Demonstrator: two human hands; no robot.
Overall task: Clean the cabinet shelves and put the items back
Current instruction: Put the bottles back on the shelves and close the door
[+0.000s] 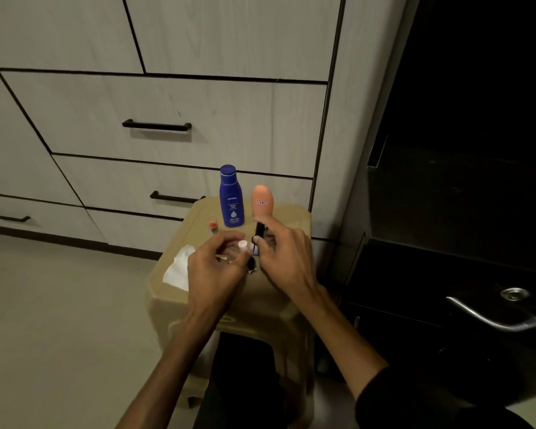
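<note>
**Fingers busy over the stool top**

Fingers [229, 253] of the left hand [212, 274] curl in around a small clear bottle with a white cap [242, 244], pinching it near the top; just below that hand a little dark bottle [252, 265] shows at the fingertips, and I cannot tell whether the hand has it or it merely stands on the stool. The right hand [283, 258] is curled too, its thumb and forefinger closed on a slim black tube [259, 231] held upright, with a scrap of something blue [255, 250] peeping out beneath it, too hidden to name.

Both hands work over a beige plastic stool [198, 298], which stands on the pale floor [59, 320] right in front of the light wood-grain cabinet [167, 103] with its black drawer handles [157, 125]. At the far edge of the stool a blue Nivea lotion bottle [231, 196] stands upright, and just beside it, to the right, a peach-coloured bottle [262, 202] stands cap-down. A small item with a red top [212, 226] sits to the left of the lotion. A crumpled white tissue [178, 269] lies on the stool's left side, near the left wrist.

To the right is a dark door [461, 212] with a silver lever handle [492, 314].
</note>
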